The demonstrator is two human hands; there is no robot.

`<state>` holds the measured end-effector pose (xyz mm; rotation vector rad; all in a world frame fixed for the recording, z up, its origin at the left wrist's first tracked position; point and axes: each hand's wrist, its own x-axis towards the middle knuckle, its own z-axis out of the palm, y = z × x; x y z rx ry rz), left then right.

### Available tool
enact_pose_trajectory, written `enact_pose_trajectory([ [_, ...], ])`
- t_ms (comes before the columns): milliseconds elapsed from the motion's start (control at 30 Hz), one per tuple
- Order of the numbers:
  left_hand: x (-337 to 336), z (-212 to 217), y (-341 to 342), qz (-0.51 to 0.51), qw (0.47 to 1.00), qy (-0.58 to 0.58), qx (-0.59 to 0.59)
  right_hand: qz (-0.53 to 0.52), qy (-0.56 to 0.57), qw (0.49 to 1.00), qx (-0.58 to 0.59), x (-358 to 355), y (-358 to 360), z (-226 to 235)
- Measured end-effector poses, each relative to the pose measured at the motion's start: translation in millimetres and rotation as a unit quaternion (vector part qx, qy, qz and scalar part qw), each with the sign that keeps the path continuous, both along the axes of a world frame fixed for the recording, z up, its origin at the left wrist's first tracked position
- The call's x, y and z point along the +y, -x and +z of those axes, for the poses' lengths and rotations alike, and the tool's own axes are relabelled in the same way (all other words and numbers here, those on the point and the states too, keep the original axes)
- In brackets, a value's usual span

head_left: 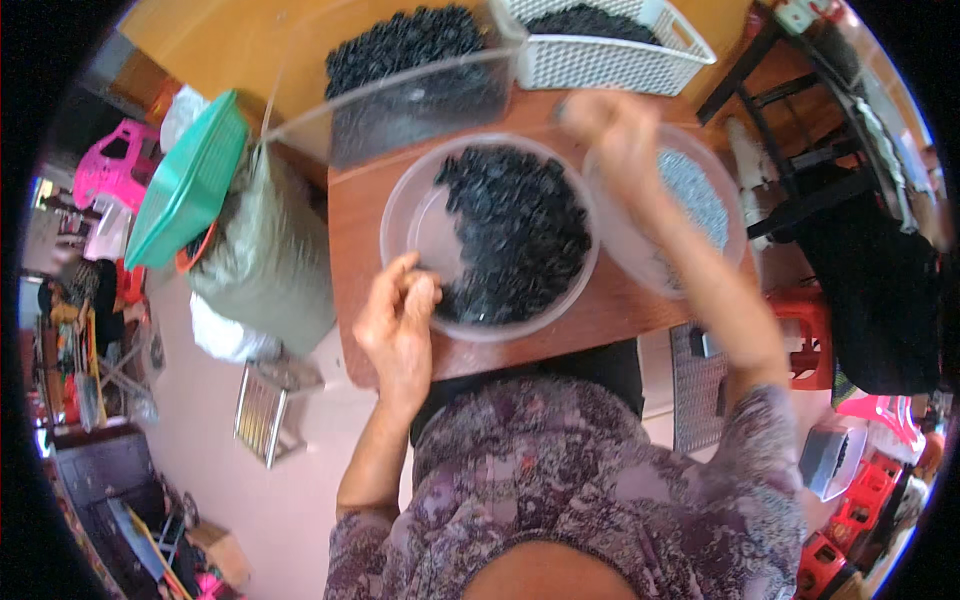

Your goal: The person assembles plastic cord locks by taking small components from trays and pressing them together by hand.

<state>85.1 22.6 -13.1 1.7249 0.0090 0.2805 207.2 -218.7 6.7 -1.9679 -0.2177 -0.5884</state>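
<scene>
A round clear plastic bowl [410, 210] holds a heap of small black pieces [520, 230], piled toward its right side. My left hand [400, 320] is at the bowl's near left rim, fingers curled into a pinch; a dark bit shows by the fingertips, too small to name. Raised over the far part of a second clear bowl [735, 190] is my right hand [615, 130], blurred by motion. Its fingers look bent together, with a dark spot at their tips that I cannot make out. Small pale grey-blue parts [695, 195] lie in this second bowl, partly hidden by my right forearm.
Behind the bowls stand a clear bin [420, 120] of black pieces and a white perforated basket [610, 65] of more. The brown table [360, 260] ends near my waist. Left are a full sack [270, 250] and a green basket [195, 190]; right, a red stool [805, 335].
</scene>
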Motion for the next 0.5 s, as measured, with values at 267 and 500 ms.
enact_pose_trajectory([
  [267,4,6,-28,-0.019,0.961,-0.242,-0.135,-0.216,0.106,0.966,-0.095,-65,-74,34],
  [500,9,8,-36,-0.169,0.884,-0.417,-0.125,0.161,-0.007,0.986,0.037,11,63,34],
])
